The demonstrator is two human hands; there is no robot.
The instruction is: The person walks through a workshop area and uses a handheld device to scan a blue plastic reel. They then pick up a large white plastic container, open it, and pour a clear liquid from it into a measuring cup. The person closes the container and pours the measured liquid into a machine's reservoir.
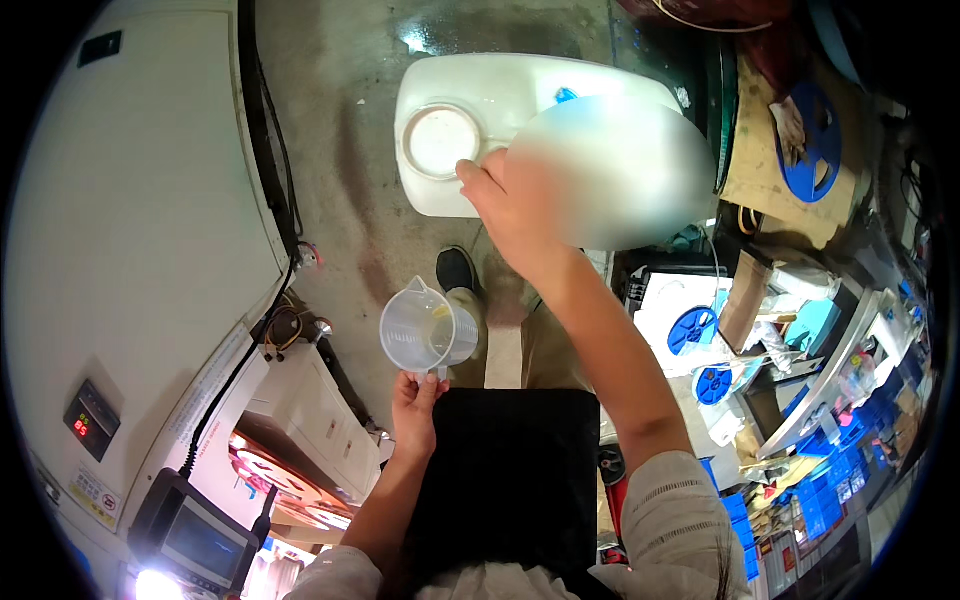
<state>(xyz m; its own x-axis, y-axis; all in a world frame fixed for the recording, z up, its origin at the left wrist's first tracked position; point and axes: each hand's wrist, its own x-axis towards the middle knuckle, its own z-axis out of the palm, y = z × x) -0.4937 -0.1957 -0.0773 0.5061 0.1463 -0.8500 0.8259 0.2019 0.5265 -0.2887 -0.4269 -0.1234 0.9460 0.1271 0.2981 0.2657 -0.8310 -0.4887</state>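
A clear plastic measuring jug [408, 330] with a pouring spout hangs over the floor, its open top facing up. My left hand [412, 405] is closed around its handle; a little yellowish tint shows inside. Beyond it stands a large white plastic canister [490, 80] with a round white screw cap [440, 140] at its left end. My right hand [515, 215] reaches over the canister, thumb and fingers pinched at the cap's lower right rim. Whether the cap is loose I cannot tell. A blurred patch hides much of the canister's right part.
A pale machine cabinet [150, 180] lines the left, with a handheld screen unit [195, 540] below. Cables [265, 330] run along its edge. At the right are blue reels [692, 330], a cardboard sheet [755, 160] with a glove, and crowded shelves. My shoe [458, 268] stands before the canister.
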